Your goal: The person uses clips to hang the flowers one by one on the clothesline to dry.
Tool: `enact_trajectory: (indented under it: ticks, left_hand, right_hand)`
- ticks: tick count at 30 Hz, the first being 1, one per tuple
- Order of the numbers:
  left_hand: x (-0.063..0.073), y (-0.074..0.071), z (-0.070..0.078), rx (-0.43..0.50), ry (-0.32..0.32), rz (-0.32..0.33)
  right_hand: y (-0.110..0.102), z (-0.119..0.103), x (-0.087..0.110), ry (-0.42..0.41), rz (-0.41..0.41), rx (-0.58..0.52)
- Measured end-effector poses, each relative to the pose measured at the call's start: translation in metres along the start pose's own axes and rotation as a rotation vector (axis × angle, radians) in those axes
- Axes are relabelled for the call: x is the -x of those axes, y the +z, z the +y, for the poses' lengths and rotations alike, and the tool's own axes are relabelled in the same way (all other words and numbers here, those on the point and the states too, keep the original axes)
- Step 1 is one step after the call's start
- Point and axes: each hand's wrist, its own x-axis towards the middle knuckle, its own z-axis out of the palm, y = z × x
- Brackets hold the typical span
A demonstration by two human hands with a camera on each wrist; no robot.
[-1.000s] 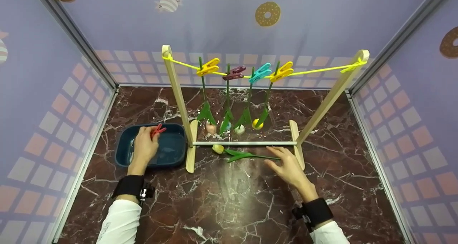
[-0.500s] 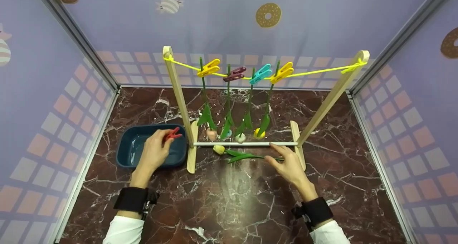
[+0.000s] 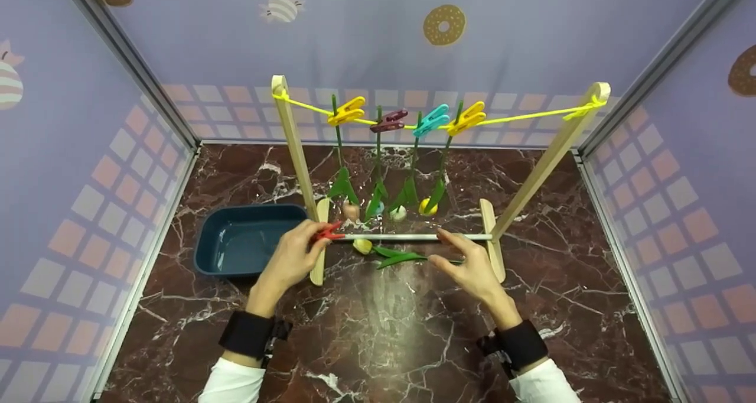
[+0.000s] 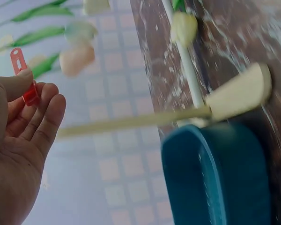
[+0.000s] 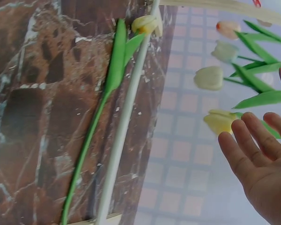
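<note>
My left hand [image 3: 293, 254] pinches a red clothespin [image 3: 329, 232] between thumb and fingers, in front of the rack's left foot in the head view. The left wrist view shows the same clothespin [image 4: 19, 63] standing up from the fingertips. My right hand [image 3: 474, 273] holds nothing, its fingers spread over the stem end of a yellow artificial tulip [image 3: 362, 247]. That tulip lies on the marbled surface along the rack's white bar [image 3: 407, 237]; the right wrist view shows its long stem [image 5: 86, 145] apart from the fingers [image 5: 255, 131].
A wooden rack [image 3: 534, 169] carries a yellow cord [image 3: 525, 117]. Several tulips hang heads down from it by yellow [image 3: 347, 111], dark purple [image 3: 390, 121] and turquoise clothespins [image 3: 432, 120]. Left of the rack stands a dark blue basin [image 3: 201, 252]. Patterned panels [image 3: 366, 31] enclose the surface.
My left hand has moved right, from over the basin to the rack's left foot, with the red clothespin. My right hand has shifted slightly left above the stem. The hanging tulips sway a little.
</note>
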Motion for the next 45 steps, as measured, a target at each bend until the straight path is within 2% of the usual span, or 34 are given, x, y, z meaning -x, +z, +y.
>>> enact_trajectory:
  ticks: [8, 14, 19, 23, 32, 36, 41, 45]
  left_hand:
    - [-0.013, 0.025, 0.026, 0.019, 0.078, -0.074]
    - [-0.017, 0.041, 0.040, 0.017, 0.102, -0.142]
    - [-0.019, 0.057, 0.048, 0.023, 0.168, -0.191]
    - [-0.021, 0.068, 0.055, 0.027, 0.208, -0.229]
    - [-0.024, 0.081, 0.066, -0.031, 0.209, -0.318]
    - [-0.024, 0.085, 0.068, -0.053, 0.236, -0.324]
    - [-0.023, 0.089, 0.069, -0.102, 0.303, -0.295]
    - [-0.022, 0.090, 0.069, -0.126, 0.306, -0.290]
  right_hand:
    - [0.002, -0.016, -0.005, -0.109, -0.015, 0.027]
    - [0.007, -0.024, -0.007, -0.132, -0.061, 0.051]
    - [0.014, -0.026, -0.007, -0.146, -0.114, 0.061]
    - [0.019, -0.026, -0.007, -0.186, -0.118, 0.112]
    - [0.025, -0.020, -0.005, -0.244, -0.106, 0.192]
    - [0.027, -0.018, -0.003, -0.272, -0.104, 0.225]
    - [0.029, -0.017, -0.001, -0.292, -0.092, 0.294]
    - [0.030, -0.015, 0.000, -0.310, -0.080, 0.329]
